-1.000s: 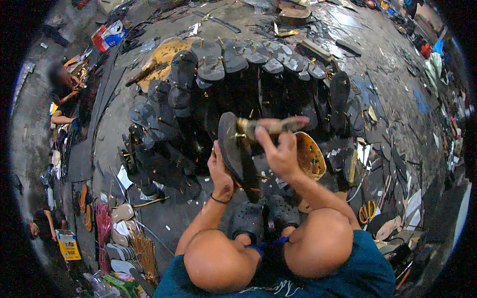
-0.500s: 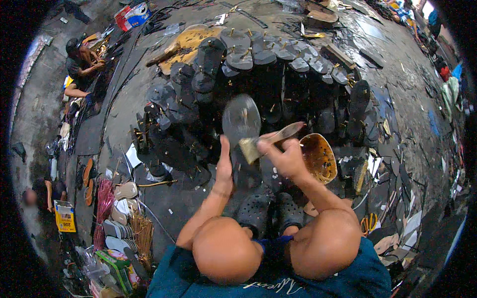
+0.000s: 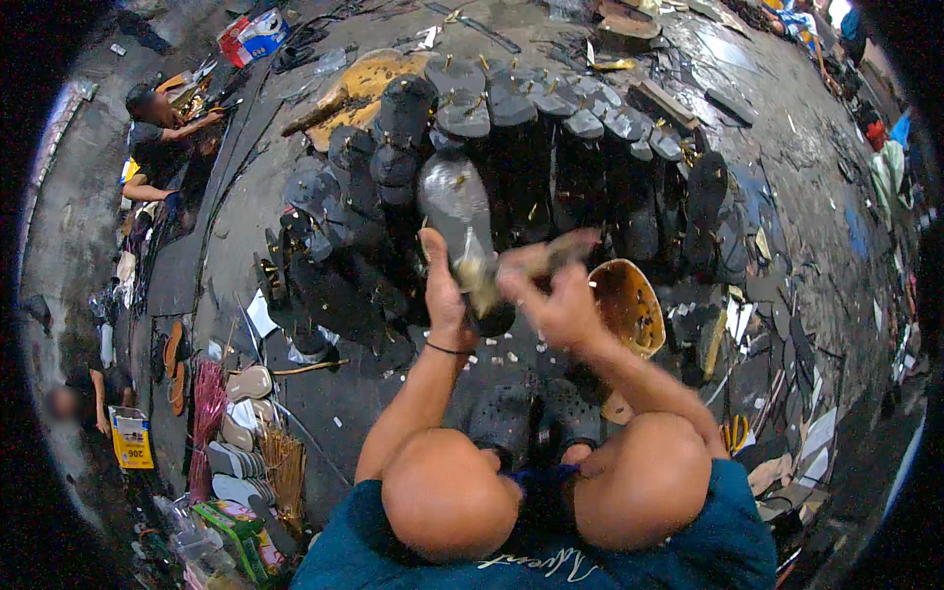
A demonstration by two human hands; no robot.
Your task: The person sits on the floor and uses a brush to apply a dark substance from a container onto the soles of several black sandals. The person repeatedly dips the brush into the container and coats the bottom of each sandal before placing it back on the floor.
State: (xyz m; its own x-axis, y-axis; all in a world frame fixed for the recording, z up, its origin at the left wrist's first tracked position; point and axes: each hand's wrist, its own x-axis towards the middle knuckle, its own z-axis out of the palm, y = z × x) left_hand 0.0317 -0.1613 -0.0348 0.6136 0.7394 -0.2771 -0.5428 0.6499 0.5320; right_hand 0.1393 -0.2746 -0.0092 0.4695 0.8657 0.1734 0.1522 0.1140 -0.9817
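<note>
My left hand (image 3: 447,300) grips a dark sandal sole (image 3: 454,197) by its near end, thumb along the left edge and fingers mostly hidden beneath. The sole's far part looks wet and shiny. A flat brush with a wooden handle is in my right hand (image 3: 562,310), which is smeared by motion. The brush's pale bristles (image 3: 479,285) lie against the near half of the sole. Close to the right hand stands a cut-open container (image 3: 629,285) with brown, stained inner walls and dark specks.
Many dark soles (image 3: 462,108) with small brass-coloured pegs stand in an arc beyond my hands. Black clogs (image 3: 501,418) are on my feet. Pale sandals (image 3: 241,460) and a straw broom (image 3: 285,467) lie at left. Another person (image 3: 152,143) sits at the far left.
The sole has moved a little left and my left hand now wraps its near end, where before it was flat beside it. The brush has shifted left onto the sole.
</note>
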